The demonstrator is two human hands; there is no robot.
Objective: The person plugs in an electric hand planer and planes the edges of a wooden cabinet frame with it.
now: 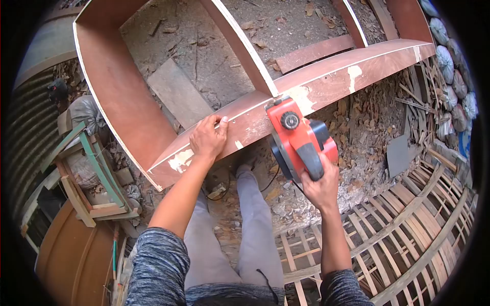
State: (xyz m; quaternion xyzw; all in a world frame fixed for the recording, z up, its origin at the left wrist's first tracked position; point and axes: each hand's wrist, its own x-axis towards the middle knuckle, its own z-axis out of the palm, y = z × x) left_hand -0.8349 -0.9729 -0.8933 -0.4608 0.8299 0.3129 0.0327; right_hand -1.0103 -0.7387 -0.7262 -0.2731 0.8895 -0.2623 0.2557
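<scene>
A red electric planer (pixel 300 133) with a black knob and a dark rear handle is in my right hand (pixel 322 186), whose fingers wrap around that handle. Its front end sits against the reddish-brown side board of a large wooden frame (pixel 245 130), near where a cross divider meets it. Pale patches of filler show along the board, and its edge is whitish. To the left of the planer, my left hand (pixel 208 137) grips the same board, fingers bent over the edge. The planer's underside is hidden from this angle.
Slatted wooden lattice (pixel 408 224) lies at the lower right. Filled sacks (pixel 444 64) and scrap sticks are stacked at the right. A green-and-brown wooden piece (pixel 94 158) stands at the left. Leaves and debris cover the ground; a dark cord runs by my feet.
</scene>
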